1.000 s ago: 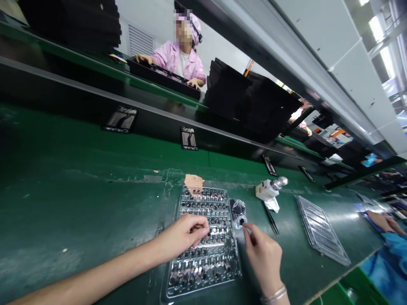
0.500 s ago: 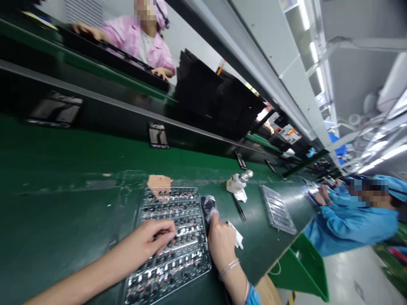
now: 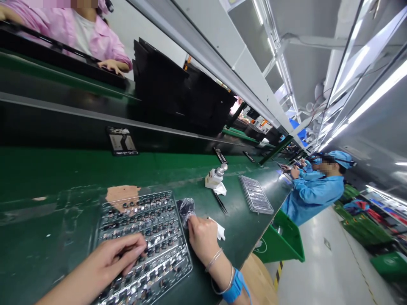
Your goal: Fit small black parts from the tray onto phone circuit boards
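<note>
My left hand is over a clear plastic tray, its fingers curled against the thumb. Whatever is in that pinch, if anything, is hidden. Rows of small dark parts with shiny bits fill the tray's pockets. Just past the tray's right edge, my right hand is closed on the near end of a small clear plastic bag with something dark inside. A blue wrist strap and bracelets circle the right wrist. Under the tray's far left corner shows a piece of tan tape or paper.
Beyond the bag are a white pump bottle, black tweezers and white tissue. A second clear tray lies farther right. Phone frames line the black ledge. A green bin stands beside the bench; a co-worker in blue sits beyond.
The view has swung right, so everything sits farther left in it. Both hands keep about the same places, the left over the tray and the right at the plastic bag.
</note>
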### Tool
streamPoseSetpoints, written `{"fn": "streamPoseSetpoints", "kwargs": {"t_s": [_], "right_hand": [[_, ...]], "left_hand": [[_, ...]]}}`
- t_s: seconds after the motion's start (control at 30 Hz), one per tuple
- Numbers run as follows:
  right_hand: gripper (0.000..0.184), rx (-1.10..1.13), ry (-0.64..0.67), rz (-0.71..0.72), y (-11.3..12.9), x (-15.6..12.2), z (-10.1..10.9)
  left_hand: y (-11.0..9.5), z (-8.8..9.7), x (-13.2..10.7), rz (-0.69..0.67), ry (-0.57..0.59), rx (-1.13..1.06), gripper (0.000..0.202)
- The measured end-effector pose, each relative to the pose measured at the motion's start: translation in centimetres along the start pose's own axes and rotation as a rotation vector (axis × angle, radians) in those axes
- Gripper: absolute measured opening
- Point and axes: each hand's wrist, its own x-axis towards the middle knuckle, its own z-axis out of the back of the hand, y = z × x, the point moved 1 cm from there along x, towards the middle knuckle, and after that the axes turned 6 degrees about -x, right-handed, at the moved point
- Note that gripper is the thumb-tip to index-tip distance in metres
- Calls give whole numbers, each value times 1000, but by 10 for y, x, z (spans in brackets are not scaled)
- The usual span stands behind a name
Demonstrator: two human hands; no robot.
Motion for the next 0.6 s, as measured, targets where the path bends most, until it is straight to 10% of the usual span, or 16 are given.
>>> {"fn": "streamPoseSetpoints", "kwargs": {"t_s": [0.27, 0.6], "right_hand": [[17, 383, -107, -126, 4, -7, 15], [10, 1085, 69, -136, 60, 3, 33]], "left_hand": [[-13, -3, 1, -1, -9, -108, 33], [-29, 0, -2, -70, -121, -278, 25]]}}
